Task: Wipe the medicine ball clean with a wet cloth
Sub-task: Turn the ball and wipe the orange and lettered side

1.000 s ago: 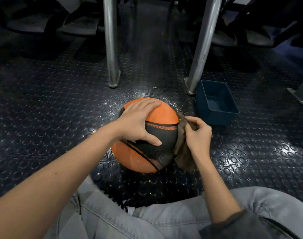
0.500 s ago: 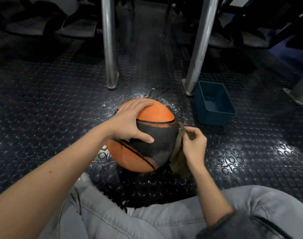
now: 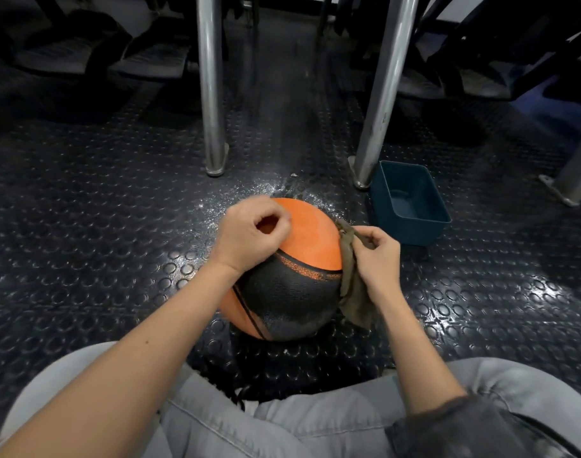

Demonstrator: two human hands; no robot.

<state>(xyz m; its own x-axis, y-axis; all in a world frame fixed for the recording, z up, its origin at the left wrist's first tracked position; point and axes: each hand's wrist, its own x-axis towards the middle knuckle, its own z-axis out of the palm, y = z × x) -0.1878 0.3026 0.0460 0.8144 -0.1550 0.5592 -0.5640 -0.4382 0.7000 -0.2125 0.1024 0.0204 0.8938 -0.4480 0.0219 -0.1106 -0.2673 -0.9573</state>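
Two hands are at the medicine ball (image 3: 307,228), an orange ball with a black panel, which sits on the dark studded floor (image 3: 84,209) just beyond the person's legs in grey jeans (image 3: 249,421). The left hand (image 3: 249,234) rests on the ball's upper left side with its fingers curled in, thumb and forefinger tips meeting in a small loop, and nothing shows in its grasp. The right hand (image 3: 378,256) is against the ball's right side, pinching a brownish cloth (image 3: 353,295) between thumb and fingers; the cloth lies pressed to the ball's curve and its loose end hangs down toward the floor. Past the ball on the right, near but apart from it, stands a dark blue plastic tub (image 3: 411,206), open at the top. Beyond the ball two metal legs (image 3: 209,94) rise from the floor, one to each side, and pale specks (image 3: 249,193) glint on the floor at the ball's far edge.
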